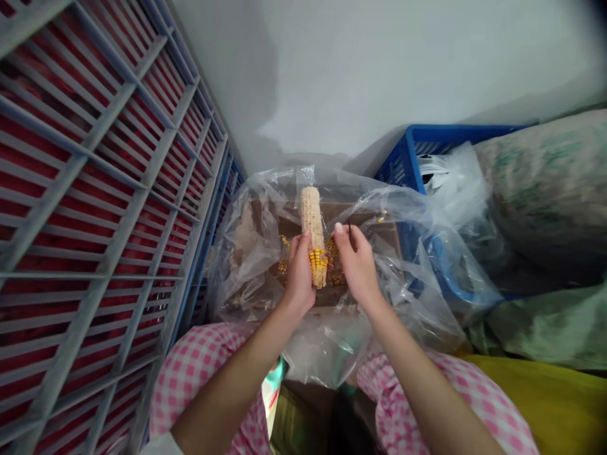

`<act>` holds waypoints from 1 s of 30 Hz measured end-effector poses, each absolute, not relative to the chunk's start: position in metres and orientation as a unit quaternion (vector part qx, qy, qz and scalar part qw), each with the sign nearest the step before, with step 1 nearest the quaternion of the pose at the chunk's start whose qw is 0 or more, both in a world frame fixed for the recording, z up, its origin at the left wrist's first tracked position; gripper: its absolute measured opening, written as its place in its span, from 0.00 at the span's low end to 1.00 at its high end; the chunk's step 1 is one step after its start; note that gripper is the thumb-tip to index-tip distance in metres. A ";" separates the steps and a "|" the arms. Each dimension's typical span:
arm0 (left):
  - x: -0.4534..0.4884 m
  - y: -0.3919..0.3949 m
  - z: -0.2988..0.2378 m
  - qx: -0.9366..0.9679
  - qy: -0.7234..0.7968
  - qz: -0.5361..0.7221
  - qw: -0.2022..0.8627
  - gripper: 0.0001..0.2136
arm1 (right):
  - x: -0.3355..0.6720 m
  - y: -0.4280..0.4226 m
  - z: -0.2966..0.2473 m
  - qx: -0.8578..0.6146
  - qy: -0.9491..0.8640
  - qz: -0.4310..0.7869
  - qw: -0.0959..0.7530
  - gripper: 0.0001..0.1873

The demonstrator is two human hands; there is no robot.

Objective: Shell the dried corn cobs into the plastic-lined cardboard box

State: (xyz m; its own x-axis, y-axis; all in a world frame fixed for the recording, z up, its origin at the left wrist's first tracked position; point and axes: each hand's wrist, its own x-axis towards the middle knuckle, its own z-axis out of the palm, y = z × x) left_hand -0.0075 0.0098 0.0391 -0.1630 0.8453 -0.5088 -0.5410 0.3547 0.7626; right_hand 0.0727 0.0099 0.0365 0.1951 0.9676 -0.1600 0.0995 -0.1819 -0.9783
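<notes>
Beside the white wall (379, 76): a person is sitting in a narrow corner, with knees in pink checked trousers (199, 373) showing on both sides.
Left side: a stack of red crates (80, 189) with grey bars is standing very close.
Right side: a blue plastic crate (450, 142) is standing behind a big patterned sack (545, 183), and a yellow cloth (535, 404) is lying near the knee.
In front: a clear plastic bag (246, 265) is lying open around a brown cardboard (289, 218).
Corn cob: the corn cob (310, 215) is standing above the cardboard, mostly bare, with yellow kernels left at its lower end.
Left hand: the left hand (298, 275) is closing around the cob's lower part and is gripping it.
Right hand: the right hand (358, 265) is just beside the cob, and its fingers are pinching a thin dark pin (349, 229).
Kernels: loose kernels (283, 268) are lying on the cardboard on both sides of the cob.
</notes>
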 end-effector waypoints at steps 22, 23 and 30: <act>-0.005 0.005 0.037 0.196 0.582 0.560 0.556 0.08 | 0.057 -0.003 0.032 -0.638 -0.507 0.434 0.384 0.20; -0.004 0.003 0.036 0.200 0.589 0.560 0.547 0.07 | 0.054 -0.004 0.030 -0.636 -0.510 0.435 0.384 0.20; -0.005 0.007 0.029 0.189 0.566 0.572 0.562 0.09 | 0.057 -0.001 0.029 -0.643 -0.560 0.391 0.346 0.22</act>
